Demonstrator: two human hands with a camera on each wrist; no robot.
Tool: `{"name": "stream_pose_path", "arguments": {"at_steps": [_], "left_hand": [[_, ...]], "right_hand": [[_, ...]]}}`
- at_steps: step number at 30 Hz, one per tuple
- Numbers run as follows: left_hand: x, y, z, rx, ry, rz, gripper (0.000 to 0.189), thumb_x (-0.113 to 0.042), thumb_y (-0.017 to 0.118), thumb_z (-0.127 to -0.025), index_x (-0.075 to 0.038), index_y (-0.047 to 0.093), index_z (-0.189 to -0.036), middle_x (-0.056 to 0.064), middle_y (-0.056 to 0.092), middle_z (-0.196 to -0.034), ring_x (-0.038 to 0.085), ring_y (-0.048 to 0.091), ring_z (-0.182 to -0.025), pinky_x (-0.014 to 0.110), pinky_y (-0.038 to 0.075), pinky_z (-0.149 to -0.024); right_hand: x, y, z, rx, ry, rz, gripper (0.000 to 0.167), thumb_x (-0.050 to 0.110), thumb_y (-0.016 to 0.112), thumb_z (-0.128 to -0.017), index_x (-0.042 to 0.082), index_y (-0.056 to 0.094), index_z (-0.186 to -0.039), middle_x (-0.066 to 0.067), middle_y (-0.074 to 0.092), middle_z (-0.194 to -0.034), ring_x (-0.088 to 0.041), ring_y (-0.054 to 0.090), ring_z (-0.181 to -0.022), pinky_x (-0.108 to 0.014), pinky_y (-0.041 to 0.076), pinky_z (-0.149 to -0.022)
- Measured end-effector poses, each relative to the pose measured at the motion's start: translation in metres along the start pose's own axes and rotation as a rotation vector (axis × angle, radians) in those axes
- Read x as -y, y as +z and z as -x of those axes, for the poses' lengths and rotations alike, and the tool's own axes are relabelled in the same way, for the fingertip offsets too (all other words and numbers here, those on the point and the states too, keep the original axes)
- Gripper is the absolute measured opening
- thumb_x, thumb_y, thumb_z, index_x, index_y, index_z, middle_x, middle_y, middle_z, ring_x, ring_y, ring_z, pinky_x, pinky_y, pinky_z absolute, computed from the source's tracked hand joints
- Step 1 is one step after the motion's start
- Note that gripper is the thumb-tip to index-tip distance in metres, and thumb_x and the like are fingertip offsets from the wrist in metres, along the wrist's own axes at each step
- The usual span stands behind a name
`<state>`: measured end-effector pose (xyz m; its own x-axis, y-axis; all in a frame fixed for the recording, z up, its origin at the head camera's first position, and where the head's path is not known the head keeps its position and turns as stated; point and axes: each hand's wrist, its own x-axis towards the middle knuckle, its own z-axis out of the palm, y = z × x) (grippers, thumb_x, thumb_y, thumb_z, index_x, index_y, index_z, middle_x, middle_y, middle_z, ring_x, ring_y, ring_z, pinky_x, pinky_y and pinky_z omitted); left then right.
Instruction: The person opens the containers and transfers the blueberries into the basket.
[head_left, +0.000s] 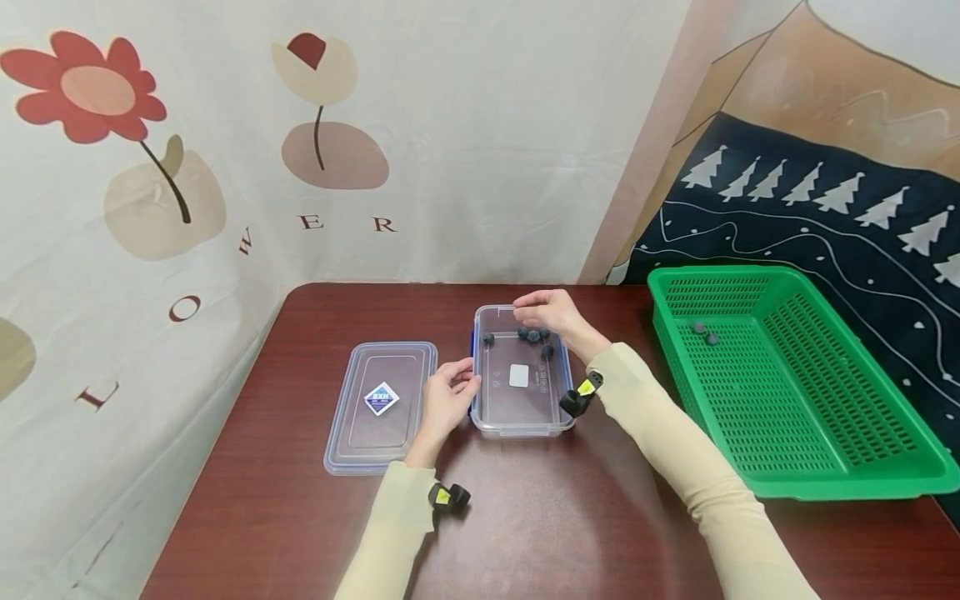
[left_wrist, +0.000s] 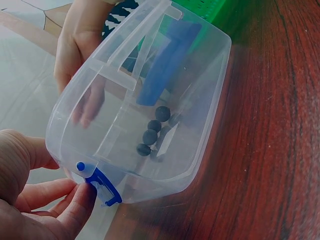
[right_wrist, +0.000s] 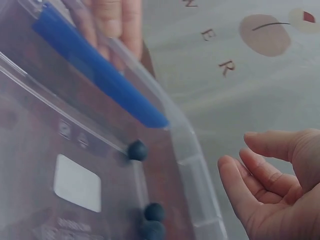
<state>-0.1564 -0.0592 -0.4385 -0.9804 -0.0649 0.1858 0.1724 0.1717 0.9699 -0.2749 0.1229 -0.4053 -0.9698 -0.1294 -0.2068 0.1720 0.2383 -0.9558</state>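
A clear plastic box (head_left: 495, 408) with blue side latches (left_wrist: 105, 185) stands uncovered on the table. Several blueberries (head_left: 533, 336) lie on its floor toward the far end. My left hand (head_left: 448, 396) holds the left side of the box, its fingertips at the latch. Over the box's far right corner hovers my right hand (head_left: 553, 313), fingers loosely bent; the right wrist view shows nothing between them. Left of the box, the clear lid (head_left: 356, 425) lies flat, bearing a blue and white diamond sticker (head_left: 382, 398).
On the right stands a green slotted basket (head_left: 862, 483) with two blueberries (head_left: 705, 333) on its floor. The dark red wooden table (head_left: 510, 517) meets a cloth backdrop (head_left: 465, 125) printed with flowers. A white label (head_left: 519, 376) shows in the box's base.
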Motion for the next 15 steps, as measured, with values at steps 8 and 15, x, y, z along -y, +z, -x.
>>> {"name": "stream_pose_path", "arguments": {"at_steps": [8, 15], "left_hand": [[0.037, 0.002, -0.009, -0.015, -0.001, -0.005, 0.029, 0.011, 0.062, -0.08, 0.021, 0.058, -0.107, 0.03, 0.058, -0.098, 0.04, 0.061, -0.091, 0.036, 0.057, -0.083], [0.039, 0.002, -0.009, -0.013, 0.021, -0.013, 0.029, 0.01, 0.063, -0.08, 0.02, 0.059, -0.107, 0.028, 0.058, -0.096, 0.039, 0.061, -0.089, 0.032, 0.058, -0.081]], "right_hand": [[-0.008, 0.025, -0.006, -0.023, 0.062, 0.032, 0.03, 0.005, 0.069, -0.083, -0.005, 0.065, -0.11, -0.02, 0.065, -0.11, -0.031, 0.063, -0.101, -0.038, 0.054, -0.091], [-0.013, 0.037, -0.011, -0.038, 0.113, 0.068, 0.03, 0.005, 0.067, -0.084, -0.004, 0.064, -0.112, -0.018, 0.06, -0.12, -0.031, 0.062, -0.103, -0.037, 0.053, -0.093]]}}
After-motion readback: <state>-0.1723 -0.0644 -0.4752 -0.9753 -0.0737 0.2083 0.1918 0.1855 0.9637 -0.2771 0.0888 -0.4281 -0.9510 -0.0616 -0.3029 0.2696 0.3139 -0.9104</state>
